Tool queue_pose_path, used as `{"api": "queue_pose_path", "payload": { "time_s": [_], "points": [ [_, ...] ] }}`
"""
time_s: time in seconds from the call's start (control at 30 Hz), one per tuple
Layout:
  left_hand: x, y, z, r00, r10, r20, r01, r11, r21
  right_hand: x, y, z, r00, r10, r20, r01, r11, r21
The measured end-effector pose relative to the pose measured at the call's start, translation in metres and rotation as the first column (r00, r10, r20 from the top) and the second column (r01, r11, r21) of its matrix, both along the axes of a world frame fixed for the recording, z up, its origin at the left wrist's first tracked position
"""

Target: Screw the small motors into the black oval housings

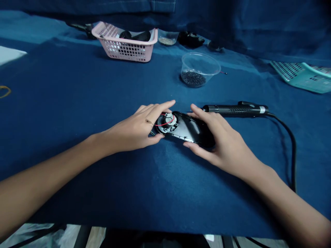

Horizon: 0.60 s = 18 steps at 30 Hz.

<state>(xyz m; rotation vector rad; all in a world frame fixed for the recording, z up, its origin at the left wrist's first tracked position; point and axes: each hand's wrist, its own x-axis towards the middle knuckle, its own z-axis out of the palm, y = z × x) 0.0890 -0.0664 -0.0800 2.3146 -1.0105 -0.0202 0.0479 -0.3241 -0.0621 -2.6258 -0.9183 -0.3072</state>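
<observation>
A glossy black plastic housing (195,130), long and rounded, lies on the blue cloth with its inside facing up. At its left end sits a small white round part, apparently a motor (170,119), with a red wire looping over it. My left hand (141,125) closes around that round end, thumb at the near edge and fingers at the far edge. Around the wider right end, my right hand (222,141) holds the housing between thumb and fingers. The wire's loose tip rests by my left index finger.
Behind my right hand lies a black electric screwdriver (235,109), its cable (294,155) curving down on the right. Farther back stand a clear tub (200,70) of small dark screws, a pink basket (126,50) with black parts, and a teal basket (307,77).
</observation>
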Motion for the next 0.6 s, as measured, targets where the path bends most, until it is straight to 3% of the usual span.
{"api": "queue_pose_path", "payload": {
  "time_s": [0.1, 0.17, 0.3, 0.37, 0.4, 0.43, 0.5, 0.53, 0.6],
  "points": [
    [0.002, 0.004, 0.003, 0.992, 0.026, -0.126, -0.01, 0.993, 0.122, 0.001, -0.001, -0.002, 0.996, -0.021, -0.085, 0.021, 1.0, -0.006],
    [0.007, 0.01, 0.014, 0.981, 0.017, -0.192, 0.023, 0.978, 0.209, 0.001, -0.002, -0.001, 0.99, -0.036, -0.135, 0.035, 0.999, -0.008],
    [0.033, 0.02, 0.056, 0.958, -0.059, -0.282, 0.139, 0.952, 0.273, 0.003, -0.006, 0.006, 0.98, -0.047, -0.192, 0.061, 0.996, 0.066],
    [0.054, 0.014, 0.08, 0.973, -0.055, -0.226, 0.115, 0.958, 0.262, 0.008, -0.012, 0.012, 0.969, -0.156, -0.191, 0.192, 0.964, 0.185],
    [0.067, 0.005, 0.089, 0.987, -0.051, -0.152, 0.084, 0.973, 0.215, 0.012, -0.015, 0.015, 0.94, -0.256, -0.227, 0.312, 0.913, 0.261],
    [0.081, -0.006, 0.096, 0.995, -0.044, -0.087, 0.06, 0.982, 0.181, 0.016, -0.019, 0.017, 0.885, -0.355, -0.3, 0.446, 0.829, 0.336],
    [0.112, -0.037, 0.102, 0.995, -0.097, -0.016, 0.098, 0.987, 0.131, 0.024, -0.029, 0.022, 0.734, -0.453, -0.505, 0.667, 0.621, 0.412],
    [0.129, -0.055, 0.101, 0.995, -0.094, 0.027, 0.09, 0.989, 0.113, 0.027, -0.034, 0.024, 0.655, -0.434, -0.619, 0.742, 0.524, 0.418],
    [0.161, -0.09, 0.092, 0.991, -0.075, 0.109, 0.061, 0.989, 0.131, 0.032, -0.044, 0.026, 0.511, -0.316, -0.799, 0.836, 0.397, 0.378]
  ]
}}
